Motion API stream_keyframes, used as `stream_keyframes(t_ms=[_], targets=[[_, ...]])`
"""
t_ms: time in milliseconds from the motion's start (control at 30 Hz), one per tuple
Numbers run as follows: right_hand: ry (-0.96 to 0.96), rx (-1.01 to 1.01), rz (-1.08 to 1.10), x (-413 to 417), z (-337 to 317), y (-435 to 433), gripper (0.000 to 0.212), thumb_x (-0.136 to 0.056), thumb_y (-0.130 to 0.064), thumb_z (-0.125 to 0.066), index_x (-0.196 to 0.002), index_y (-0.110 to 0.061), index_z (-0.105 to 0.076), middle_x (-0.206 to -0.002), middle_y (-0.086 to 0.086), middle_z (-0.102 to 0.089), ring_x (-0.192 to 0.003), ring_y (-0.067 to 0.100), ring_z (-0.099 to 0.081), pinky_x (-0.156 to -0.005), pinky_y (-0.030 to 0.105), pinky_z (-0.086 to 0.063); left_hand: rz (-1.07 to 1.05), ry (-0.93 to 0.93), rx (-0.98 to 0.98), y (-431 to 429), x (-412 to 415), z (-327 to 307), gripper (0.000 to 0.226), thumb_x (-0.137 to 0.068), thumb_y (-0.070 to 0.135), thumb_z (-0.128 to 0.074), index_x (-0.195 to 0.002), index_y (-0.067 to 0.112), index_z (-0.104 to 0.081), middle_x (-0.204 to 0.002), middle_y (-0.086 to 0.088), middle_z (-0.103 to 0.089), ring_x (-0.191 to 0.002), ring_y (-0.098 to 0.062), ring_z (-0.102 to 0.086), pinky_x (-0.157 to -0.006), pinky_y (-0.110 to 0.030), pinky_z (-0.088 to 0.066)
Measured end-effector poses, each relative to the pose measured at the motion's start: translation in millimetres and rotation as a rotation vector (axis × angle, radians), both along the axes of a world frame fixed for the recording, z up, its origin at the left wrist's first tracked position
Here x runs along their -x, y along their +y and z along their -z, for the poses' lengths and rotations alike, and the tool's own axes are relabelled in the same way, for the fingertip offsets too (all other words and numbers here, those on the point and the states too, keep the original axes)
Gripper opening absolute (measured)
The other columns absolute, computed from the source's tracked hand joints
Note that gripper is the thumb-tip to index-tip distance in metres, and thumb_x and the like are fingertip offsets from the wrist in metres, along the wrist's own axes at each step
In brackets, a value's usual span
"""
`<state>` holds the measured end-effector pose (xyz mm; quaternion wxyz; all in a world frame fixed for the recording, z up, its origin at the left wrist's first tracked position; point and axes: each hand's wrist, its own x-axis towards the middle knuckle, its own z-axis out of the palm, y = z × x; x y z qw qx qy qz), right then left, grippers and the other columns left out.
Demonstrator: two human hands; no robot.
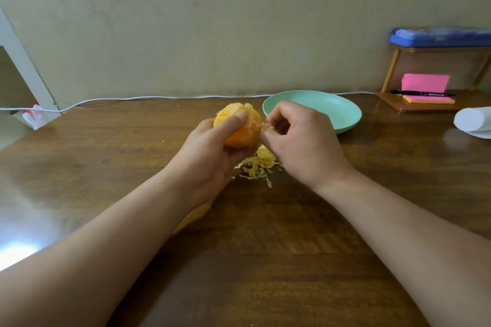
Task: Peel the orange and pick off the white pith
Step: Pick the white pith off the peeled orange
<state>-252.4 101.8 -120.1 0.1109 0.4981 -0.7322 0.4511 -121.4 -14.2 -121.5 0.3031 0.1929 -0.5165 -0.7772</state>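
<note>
Grip: left hand [212, 152] wraps orange [248, 131]; right hand [300, 141] pinches pith [265, 127] at its side.

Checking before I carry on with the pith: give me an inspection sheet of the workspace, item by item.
Surface: brown wooden table, glare at its left.
Job's things: orange, mostly peeled; pith scraps heaped on the table below the hands; green plate beyond them, nothing seen in it.
Clutter: small stand holding blue case on top, pink sticky notes and black pen below; white roll at right edge.
Hands: left hand grips the orange; right hand, its fingers pinching a pith bit at the orange's side.
Cables: white cable along the table's back edge.
Surroundings: plain beige wall.
</note>
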Motion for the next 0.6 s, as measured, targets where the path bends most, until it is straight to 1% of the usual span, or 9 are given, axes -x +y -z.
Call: stream_keyframes(t_ms=[100, 167, 200, 267, 300, 367, 433, 500, 600], targets=[[-0.127, -0.106, 0.006, 10, 2, 2, 0.009, -0.1, -0.024, -0.066, -0.095, -0.026, -0.073, -0.081, -0.008, -0.071, -0.072, 0.014, -0.068, -0.07, 0.047, -0.061, 0.022, 0.093, -0.219, -3, -4, -5, 0.053, -0.1, 0.023, -0.071, -0.144, 0.0, -0.053, -0.141, -0.026, -0.064, -0.123, -0.039, -0.071, -0.104, -0.05, -0.06], [-0.13, -0.179, -0.025, 9, 2, 2, 0.023, -0.106, -0.019, -0.055, -0.105, -0.031, -0.075, -0.085, -0.005, -0.075, -0.073, 0.018, -0.071, -0.07, 0.05, -0.062, 0.005, 0.111, -0.276, -8, -5, -7, 0.055, -0.098, 0.018, -0.073, -0.146, 0.001, -0.05, -0.141, -0.026, -0.062, -0.122, -0.041, -0.07, -0.104, -0.051, -0.06], [-0.117, -0.195, -0.038, 7, 2, 3, 0.028, -0.107, -0.018, -0.051, -0.104, -0.033, -0.074, -0.084, -0.003, -0.075, -0.069, 0.018, -0.07, -0.066, 0.05, -0.062, -0.003, 0.11, -0.268, -9, -6, -7, 0.062, -0.093, 0.014, -0.075, -0.147, 0.001, -0.048, -0.142, -0.027, -0.06, -0.122, -0.042, -0.07, -0.104, -0.051, -0.06], [-0.094, -0.18, -0.043, 3, 0, 3, 0.027, -0.108, -0.024, -0.051, -0.096, -0.032, -0.073, -0.075, -0.002, -0.072, -0.056, 0.013, -0.062, -0.054, 0.045, -0.055, -0.034, 0.072, -0.152, -11, -6, -5, 0.076, -0.078, 0.008, -0.075, -0.148, 0.001, -0.046, -0.141, -0.027, -0.059, -0.122, -0.04, -0.07, -0.104, -0.048, -0.06], [-0.088, -0.167, -0.042, 1, -1, 4, 0.024, -0.108, -0.03, -0.054, -0.093, -0.03, -0.073, -0.072, -0.004, -0.07, -0.055, 0.011, -0.06, -0.052, 0.043, -0.053, -0.059, 0.032, -0.048, -10, -6, -4, 0.079, -0.074, 0.008, -0.075, -0.148, 0.003, -0.047, -0.139, -0.026, -0.06, -0.121, -0.037, -0.071, -0.102, -0.046, -0.061], [-0.077, -0.167, -0.045, -2, -2, 4, 0.022, -0.106, -0.039, -0.06, -0.092, -0.028, -0.073, -0.073, -0.008, -0.069, -0.062, 0.012, -0.064, -0.058, 0.044, -0.057, -0.112, -0.063, 0.149, -9, -7, -1, 0.082, -0.072, 0.012, -0.078, -0.148, 0.015, -0.048, -0.134, -0.02, -0.063, -0.117, -0.031, -0.073, -0.1, -0.043, -0.062], [-0.102, -0.158, -0.056, -3, -2, 4, 0.006, -0.102, -0.029, -0.067, -0.101, -0.031, -0.073, -0.086, -0.013, -0.071, -0.071, 0.012, -0.067, -0.067, 0.043, -0.061, -0.154, -0.132, 0.305, -9, -9, 1, 0.082, -0.073, 0.021, -0.081, -0.147, 0.028, -0.047, -0.129, -0.011, -0.065, -0.115, -0.025, -0.073, -0.101, -0.044, -0.061], [-0.101, -0.11, -0.054, -5, -2, 4, 0.013, -0.099, -0.022, -0.07, -0.107, -0.033, -0.069, -0.099, -0.017, -0.071, -0.088, 0.006, -0.068, -0.079, 0.035, -0.062, -0.191, -0.165, 0.436, -9, -10, 3, 0.077, -0.075, 0.027, -0.082, -0.144, 0.036, -0.047, -0.127, -0.003, -0.065, -0.114, -0.019, -0.071, -0.1, -0.042, -0.061], [-0.061, -0.005, -0.1, -11, -4, 4, 0.003, -0.101, -0.026, -0.069, -0.101, -0.029, -0.069, -0.096, -0.016, -0.07, -0.095, 0.004, -0.066, -0.081, 0.03, -0.058, -0.227, -0.223, 0.611, -9, -13, 5, 0.072, -0.086, 0.027, -0.084, -0.145, 0.039, -0.044, -0.126, 0.006, -0.062, -0.111, -0.012, -0.068, -0.094, -0.034, -0.06]])
